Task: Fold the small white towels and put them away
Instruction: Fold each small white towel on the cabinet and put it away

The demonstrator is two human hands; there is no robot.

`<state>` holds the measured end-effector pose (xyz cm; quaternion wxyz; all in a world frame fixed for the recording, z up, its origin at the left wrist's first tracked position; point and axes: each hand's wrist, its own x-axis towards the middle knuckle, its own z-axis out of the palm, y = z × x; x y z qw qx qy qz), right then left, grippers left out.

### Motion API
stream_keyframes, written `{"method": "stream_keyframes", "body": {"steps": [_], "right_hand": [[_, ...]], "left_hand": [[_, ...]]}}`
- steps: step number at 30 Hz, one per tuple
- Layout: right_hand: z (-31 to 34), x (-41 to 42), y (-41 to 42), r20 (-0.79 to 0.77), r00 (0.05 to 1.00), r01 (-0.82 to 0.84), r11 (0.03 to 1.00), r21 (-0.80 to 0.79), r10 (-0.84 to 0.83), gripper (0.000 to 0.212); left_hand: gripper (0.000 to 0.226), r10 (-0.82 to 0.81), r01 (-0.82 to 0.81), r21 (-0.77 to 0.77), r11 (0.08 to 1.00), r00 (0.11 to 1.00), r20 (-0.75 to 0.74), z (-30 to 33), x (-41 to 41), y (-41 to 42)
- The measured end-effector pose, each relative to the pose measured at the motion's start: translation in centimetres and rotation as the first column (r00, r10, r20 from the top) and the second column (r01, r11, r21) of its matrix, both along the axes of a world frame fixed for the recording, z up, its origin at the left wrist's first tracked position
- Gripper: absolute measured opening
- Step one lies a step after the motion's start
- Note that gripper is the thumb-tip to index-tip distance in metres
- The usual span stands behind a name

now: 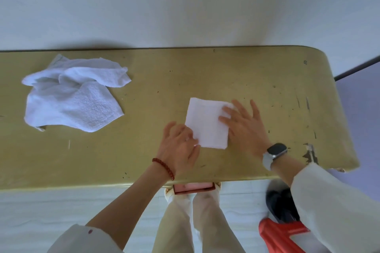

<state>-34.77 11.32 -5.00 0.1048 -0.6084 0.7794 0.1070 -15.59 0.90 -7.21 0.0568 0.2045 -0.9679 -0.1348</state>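
A scuffed yellow table point(257, 72) runs along a white wall. The folded white towel point(206, 123) lies between flat, spread hands: right hand point(245, 127) pressing its right edge, left hand point(178, 146) touching its near-left corner. Unfolded towels point(74, 92) lie well left, bare tabletop between.
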Motion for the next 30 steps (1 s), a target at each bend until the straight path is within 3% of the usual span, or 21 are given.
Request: {"method": "stream_keyframes", "body": {"steps": [2, 5, 8, 10, 12, 16, 19, 21, 23, 25, 27, 30], "right_hand": [[0.4, -0.9, -1.2, 0.045, 0.996, 0.074, 0.995, 0.073, -0.077, 0.045], [0.4, -0.5, -2.0, 0.044, 0.999, 0.018, 0.999, 0.034, -0.019, 0.046], [-0.8, 1.7, -0.4, 0.018, 1.0, -0.003, 0.99, -0.144, 0.006, 0.036], [-1.5, 3.8, 1.1, 0.084, 0.996, 0.031, 0.992, -0.12, -0.021, 0.04], [-2.3, 4.9, 2.7, 0.13, 0.991, 0.033, 0.993, -0.111, -0.019, 0.042], [-2.7, 2.9, 3.5, 0.114, 0.991, 0.078, 0.989, -0.126, -0.064, 0.041], [-1.7, 1.2, 2.4, 0.132, 0.97, 0.228, 0.956, -0.184, -0.206, 0.036], [-1.1, 0.8, 1.8, 0.289, 0.865, 0.475, 0.856, -0.205, -0.41, 0.027], [-0.7, 1.2, 1.5, 0.489, 0.608, 0.76, 0.636, -0.133, -0.625, 0.024], [-0.6, 2.1, 1.3, 0.565, 0.382, 0.885, 0.465, 0.002, -0.731, 0.023], [-0.8, 2.8, 1.1, 0.538, 0.307, 0.907, 0.412, 0.085, -0.785, 0.025], [-1.2, 3.4, 0.5, 0.472, 0.298, 0.91, 0.396, 0.121, -0.829, 0.022]], "left_hand": [[0.032, -0.078, 0.08, 0.057, 0.995, 0.996, -0.039, 0.3, -0.6, 0.6], [0.029, 0.002, 0.006, 0.127, 0.992, 0.998, -0.057, 0.5, -1.6, 0.1], [0.049, 0.048, -0.065, 0.111, 0.992, 0.988, 0.148, 0.7, -2.8, -2.0], [0.066, -0.014, -0.025, 0.126, 0.992, 0.952, 0.305, 0.5, -3.5, -3.4], [0.063, -0.054, 0.015, 0.105, 0.994, 0.925, 0.375, -0.1, -3.9, -4.3], [0.046, 0.041, -0.049, 0.03, 0.998, 0.968, 0.249, 0.1, -2.9, -3.4], [0.034, 0.07, -0.067, -0.035, 0.997, 0.991, 0.113, -0.2, -1.7, -1.0], [0.031, 0.094, -0.094, -0.008, 0.996, 0.993, 0.073, 0.0, -1.4, 0.3], [0.03, 0.162, -0.162, -0.002, 0.987, 0.986, 0.047, -0.3, -1.4, 0.9], [0.027, 0.216, -0.216, -0.024, 0.976, 0.976, 0.021, -0.8, -1.6, 1.1], [0.024, 0.229, -0.229, -0.048, 0.972, 0.973, -0.001, -1.3, -1.8, 1.2], [0.023, 0.236, -0.236, -0.064, 0.97, 0.972, -0.009, -1.8, -1.6, 1.5]]}}
